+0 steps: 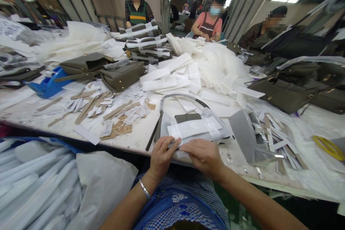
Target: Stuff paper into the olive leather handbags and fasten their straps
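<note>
An olive handbag [188, 117] lies flat at the table's near edge, mostly covered by white foam wrap [194, 128] taped over it; its strap [185, 97] arcs behind. My left hand [163, 155], with a silver bracelet at the wrist, pinches the wrap's lower left edge. My right hand [205, 155] presses fingers-down on the wrap's lower edge just beside it. Both hands touch the wrapped bag at the table edge.
Paper tags and cardboard strips [107, 109] litter the table [140, 138] on the left. A grey tape dispenser [249, 134] stands right of the bag; a blue one [47, 84] far left. Olive bags [122, 75], foam sheets [215, 64] and three seated people sit beyond.
</note>
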